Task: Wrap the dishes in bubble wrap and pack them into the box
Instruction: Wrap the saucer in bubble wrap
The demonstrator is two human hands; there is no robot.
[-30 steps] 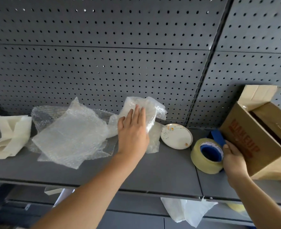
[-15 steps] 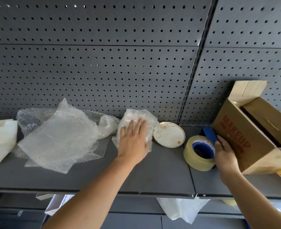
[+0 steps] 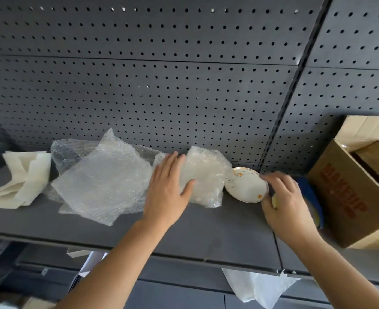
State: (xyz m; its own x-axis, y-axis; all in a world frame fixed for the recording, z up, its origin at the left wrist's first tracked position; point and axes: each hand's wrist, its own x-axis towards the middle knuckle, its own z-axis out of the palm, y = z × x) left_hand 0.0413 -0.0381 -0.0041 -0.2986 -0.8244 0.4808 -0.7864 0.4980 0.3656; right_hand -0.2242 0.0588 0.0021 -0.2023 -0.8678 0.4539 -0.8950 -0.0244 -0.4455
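Note:
A small white plate with orange flowers (image 3: 245, 186) lies tilted on the grey shelf (image 3: 206, 228) near the pegboard wall. My right hand (image 3: 286, 204) is at its right rim, fingers over the top edge and thumb under the lower edge, pinching it. Left of the plate sits a bundle of bubble wrap (image 3: 206, 172) with something white inside. My left hand (image 3: 168, 192) rests flat on the bundle's left side with straight fingers. The open cardboard box (image 3: 349, 197) stands tipped at the far right.
A loose bubble wrap sheet (image 3: 104, 181) lies left of the bundle, and folded white foam sheets (image 3: 21, 179) sit at the far left. A tape roll (image 3: 313, 201) is mostly hidden behind my right hand. A white bag (image 3: 259, 288) hangs below the shelf edge.
My right hand left the tape roll and moved left to the plate's rim. My left hand pressed the bundle down onto the shelf and slid to its left side.

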